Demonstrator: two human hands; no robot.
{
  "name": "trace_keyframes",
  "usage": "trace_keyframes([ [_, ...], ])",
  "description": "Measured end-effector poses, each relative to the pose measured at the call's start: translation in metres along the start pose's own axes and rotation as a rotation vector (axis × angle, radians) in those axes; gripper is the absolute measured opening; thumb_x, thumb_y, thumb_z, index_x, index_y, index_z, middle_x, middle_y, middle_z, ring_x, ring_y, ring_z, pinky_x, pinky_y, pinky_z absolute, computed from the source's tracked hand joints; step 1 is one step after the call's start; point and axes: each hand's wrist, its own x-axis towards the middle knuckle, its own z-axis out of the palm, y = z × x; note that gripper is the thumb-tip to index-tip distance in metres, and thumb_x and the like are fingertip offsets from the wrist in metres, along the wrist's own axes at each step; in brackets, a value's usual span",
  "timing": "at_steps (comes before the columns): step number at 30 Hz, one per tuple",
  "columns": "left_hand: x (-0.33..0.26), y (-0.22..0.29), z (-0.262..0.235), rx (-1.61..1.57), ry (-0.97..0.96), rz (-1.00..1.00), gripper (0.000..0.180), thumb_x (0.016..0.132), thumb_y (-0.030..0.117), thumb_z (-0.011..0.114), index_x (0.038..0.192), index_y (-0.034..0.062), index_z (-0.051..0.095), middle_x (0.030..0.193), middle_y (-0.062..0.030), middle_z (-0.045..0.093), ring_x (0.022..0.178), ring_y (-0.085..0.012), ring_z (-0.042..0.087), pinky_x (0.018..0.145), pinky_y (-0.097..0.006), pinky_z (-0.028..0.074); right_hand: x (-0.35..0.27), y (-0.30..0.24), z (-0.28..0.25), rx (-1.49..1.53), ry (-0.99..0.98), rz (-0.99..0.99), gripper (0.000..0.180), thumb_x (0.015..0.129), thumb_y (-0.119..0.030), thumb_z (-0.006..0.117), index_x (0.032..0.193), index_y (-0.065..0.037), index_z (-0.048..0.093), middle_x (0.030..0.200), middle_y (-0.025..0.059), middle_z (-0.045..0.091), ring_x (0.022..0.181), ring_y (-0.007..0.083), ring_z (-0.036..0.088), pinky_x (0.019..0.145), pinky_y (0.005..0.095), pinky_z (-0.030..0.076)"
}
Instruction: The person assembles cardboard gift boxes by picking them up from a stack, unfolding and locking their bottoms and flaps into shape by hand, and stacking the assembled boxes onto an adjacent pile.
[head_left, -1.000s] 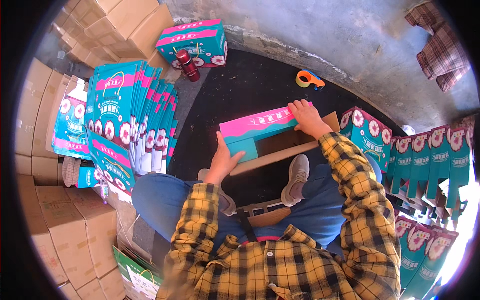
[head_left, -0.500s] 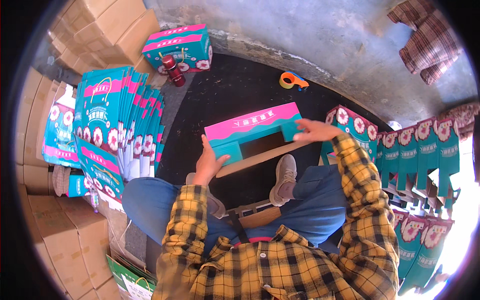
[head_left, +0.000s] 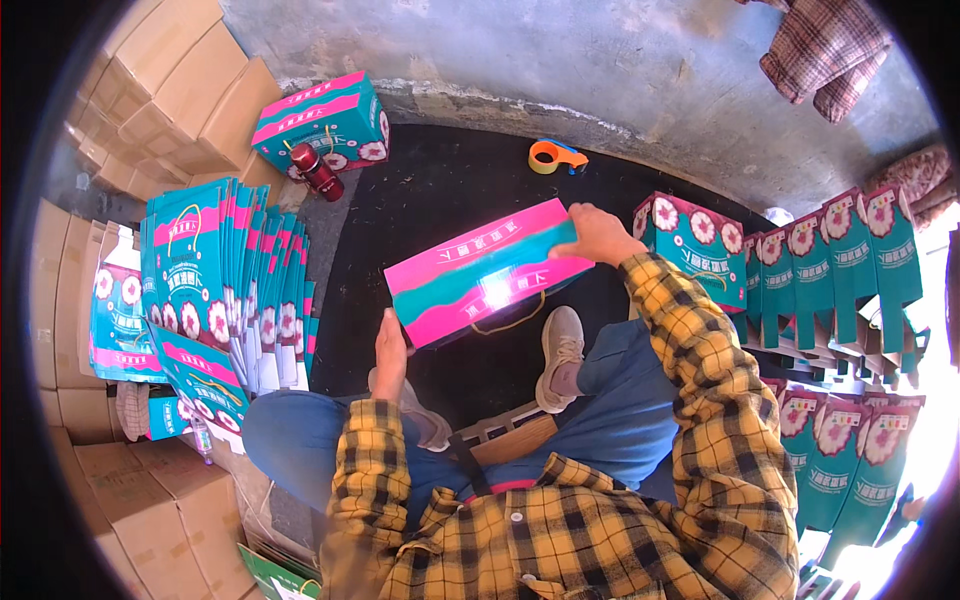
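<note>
A pink and teal gift box (head_left: 480, 272) lies in front of me, its striped top closed flat and slightly tilted up to the right. A thin yellow cord handle (head_left: 512, 322) hangs along its near edge. My left hand (head_left: 392, 358) presses against the box's left end, fingers upright along the side. At the other end, my right hand (head_left: 600, 236) grips the upper right corner, thumb on the top and fingers round the end. The undersides of both hands are hidden.
An orange tape dispenser (head_left: 556, 156) lies beyond the box on the black mat (head_left: 450, 165). A red flask (head_left: 318, 172) stands by a finished box (head_left: 322, 122). Flat teal cartons (head_left: 190, 270) lean at left, near brown cartons (head_left: 165, 490). Opened boxes (head_left: 815, 260) line the right.
The box's open side has been closed: the near flap is folded over, showing a second pink band and the cord. My right hand has moved to the corner; the view has shifted slightly.
</note>
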Motion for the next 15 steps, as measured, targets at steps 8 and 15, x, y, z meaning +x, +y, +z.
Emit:
trace_keyframes([
  [8,0.000,0.012,0.010,0.356,-0.061,0.029,0.072,0.092,0.058,0.066,0.123,-0.0063,0.058,0.094,-0.0161,0.070,0.072,-0.0224,0.070,0.057,-0.033,0.057,0.022,0.025,0.044,0.632,-0.276,0.283,0.099,0.068,-0.070,0.080,0.119,0.012,0.060,0.112,0.0317,0.067,0.105,0.0407,0.068,0.091,0.0439,0.052],
  [15,-0.005,0.034,0.077,0.448,-0.165,0.279,0.061,0.097,0.047,0.063,0.127,-0.0061,0.058,0.107,-0.0253,0.071,0.099,-0.0341,0.072,0.083,-0.043,0.056,-0.001,0.100,-0.037,0.296,-0.033,0.087,0.090,0.073,-0.074,0.072,0.110,0.008,0.068,0.113,0.0311,0.068,0.110,0.0432,0.065,0.094,0.0475,0.049],
])
